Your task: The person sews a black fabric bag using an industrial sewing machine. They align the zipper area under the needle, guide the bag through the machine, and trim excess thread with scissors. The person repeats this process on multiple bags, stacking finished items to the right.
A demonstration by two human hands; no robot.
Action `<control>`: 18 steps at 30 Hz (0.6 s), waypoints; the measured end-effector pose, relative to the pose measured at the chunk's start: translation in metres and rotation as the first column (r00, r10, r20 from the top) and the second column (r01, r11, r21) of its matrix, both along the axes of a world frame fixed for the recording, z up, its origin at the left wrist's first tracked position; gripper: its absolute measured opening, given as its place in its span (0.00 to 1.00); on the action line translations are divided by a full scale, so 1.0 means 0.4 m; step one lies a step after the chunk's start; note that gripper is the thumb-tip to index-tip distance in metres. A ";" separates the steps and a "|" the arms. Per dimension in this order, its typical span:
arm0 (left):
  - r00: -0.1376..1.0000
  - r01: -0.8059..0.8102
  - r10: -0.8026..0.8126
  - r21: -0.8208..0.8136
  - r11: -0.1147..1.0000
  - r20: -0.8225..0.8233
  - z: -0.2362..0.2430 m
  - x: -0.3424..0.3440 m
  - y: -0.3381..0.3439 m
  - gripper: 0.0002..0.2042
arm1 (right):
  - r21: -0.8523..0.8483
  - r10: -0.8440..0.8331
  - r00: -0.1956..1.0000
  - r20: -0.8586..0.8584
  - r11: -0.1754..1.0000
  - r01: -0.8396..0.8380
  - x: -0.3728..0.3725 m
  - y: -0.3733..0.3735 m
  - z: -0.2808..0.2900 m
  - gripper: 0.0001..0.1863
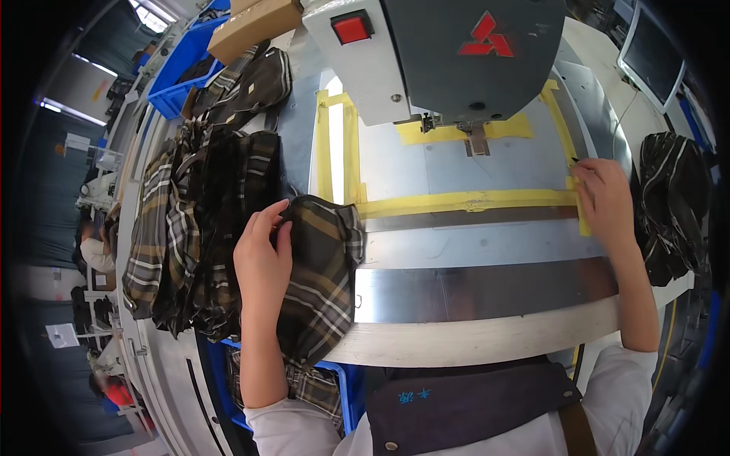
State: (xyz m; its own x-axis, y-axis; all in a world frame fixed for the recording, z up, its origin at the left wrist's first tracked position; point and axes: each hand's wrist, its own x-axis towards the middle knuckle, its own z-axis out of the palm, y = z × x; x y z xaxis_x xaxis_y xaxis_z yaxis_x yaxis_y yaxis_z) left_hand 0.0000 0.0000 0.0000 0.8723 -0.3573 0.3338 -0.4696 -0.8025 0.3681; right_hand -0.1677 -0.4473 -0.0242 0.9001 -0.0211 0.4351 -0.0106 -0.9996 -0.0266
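My left hand point(262, 251) grips the upper left corner of a dark plaid fabric piece point(312, 281), which lies over the front left of the machine's metal bed point(464, 289). Folded plaid pieces point(160, 228) are piled just left of it. My right hand point(604, 201) is at the yellow-taped right side of the white work plate point(411, 167), fingers curled around a small dark pointed object point(576, 162), too small to identify. Above the plate is a sewing machine head point(433, 53), its needle and foot point(477, 137) over the plate's back middle.
Dark bundles lie at back left point(251, 91) and far right point(669, 205). A blue crate point(171, 95) and cardboard box point(251, 34) stand at back left, another blue bin point(344, 395) below the table edge. A monitor point(650, 61) stands at right. Two co-workers point(99, 251) point(118, 395) are at far left.
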 end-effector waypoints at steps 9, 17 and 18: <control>0.929 0.060 -0.040 -0.042 0.997 0.369 0.224 -0.059 -0.167 0.21 | 0.692 0.596 0.794 -0.122 0.624 -0.363 -0.014 0.276 0.095 0.18; 0.791 0.378 -0.565 -0.537 0.754 -0.236 0.128 -0.123 -0.289 0.23 | 0.968 0.575 0.808 0.128 -0.251 0.025 0.086 0.472 0.110 0.34; 0.707 0.234 -0.593 -0.663 0.711 -0.386 0.105 -0.122 -0.301 0.22 | 0.970 0.538 0.825 0.173 -0.238 -0.048 0.100 0.472 0.114 0.30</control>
State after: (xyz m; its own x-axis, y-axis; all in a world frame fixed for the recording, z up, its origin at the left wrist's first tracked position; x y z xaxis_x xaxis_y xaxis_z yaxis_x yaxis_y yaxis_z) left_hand -0.0486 -0.1204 0.0420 0.7558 -0.6447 0.1145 -0.2741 -0.1527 0.9495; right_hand -0.1275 -0.2585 0.0212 0.9886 0.1378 0.0608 0.0241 0.2538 -0.9669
